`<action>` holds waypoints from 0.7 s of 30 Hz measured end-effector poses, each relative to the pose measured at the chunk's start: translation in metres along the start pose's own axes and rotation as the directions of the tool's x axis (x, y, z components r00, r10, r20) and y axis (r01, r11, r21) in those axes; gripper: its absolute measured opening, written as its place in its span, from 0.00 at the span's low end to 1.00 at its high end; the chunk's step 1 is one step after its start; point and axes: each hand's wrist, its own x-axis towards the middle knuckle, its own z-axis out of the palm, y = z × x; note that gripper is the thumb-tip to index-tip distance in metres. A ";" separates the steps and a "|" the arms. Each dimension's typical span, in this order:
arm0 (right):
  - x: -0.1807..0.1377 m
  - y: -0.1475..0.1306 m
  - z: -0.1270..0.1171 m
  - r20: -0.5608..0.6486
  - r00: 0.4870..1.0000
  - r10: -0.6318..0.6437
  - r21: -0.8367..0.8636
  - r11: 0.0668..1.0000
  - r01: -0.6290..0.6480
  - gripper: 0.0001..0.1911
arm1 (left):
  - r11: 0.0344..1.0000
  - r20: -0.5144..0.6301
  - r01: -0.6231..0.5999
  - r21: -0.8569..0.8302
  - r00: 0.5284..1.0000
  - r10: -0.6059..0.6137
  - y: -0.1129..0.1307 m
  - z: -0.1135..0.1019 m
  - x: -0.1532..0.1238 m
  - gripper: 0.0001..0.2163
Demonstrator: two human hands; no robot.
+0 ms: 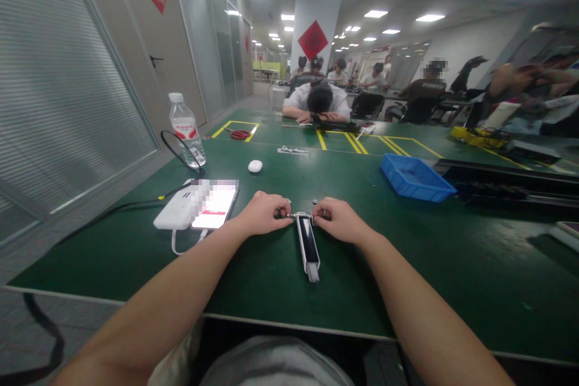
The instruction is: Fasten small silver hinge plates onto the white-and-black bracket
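A slim white device [308, 244] with a glossy black face lies on the green table, its long side pointing toward me. A pale flat tab [312, 272] sticks out of its near end. Across its far end runs a thin metal rod [298, 215]. My left hand [266, 212] is closed, thumb and fingers pinching the rod's left end. On the other side, my right hand [340, 218] is closed in a pinch at the device's far right corner. What its fingertips grip is too small to make out. A small dark-centred round piece [315, 201] shows by those fingertips.
Left of my hands are a lit phone [216, 208], a white power bank [174, 208] with cables, and a water bottle [185, 132]. A white earbud case [255, 166], red-handled scissors [239, 134] and a blue tray [414, 178] lie farther off. A person [316, 102] rests head-down across the table.
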 end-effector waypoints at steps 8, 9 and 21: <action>0.000 0.001 0.000 0.005 1.000 0.000 0.000 1.000 0.000 0.04 | 0.999 0.026 0.003 0.036 1.000 -0.004 0.001 0.000 -0.001 0.08; 0.000 0.001 0.000 0.005 1.000 -0.002 -0.002 1.000 0.002 0.04 | 0.999 0.024 0.003 0.041 1.000 -0.004 0.001 0.000 -0.001 0.08; 0.000 0.003 0.001 -0.003 1.000 -0.011 0.001 1.000 0.011 0.05 | 1.000 -0.038 -0.024 -0.013 0.999 0.023 0.000 0.000 -0.002 0.08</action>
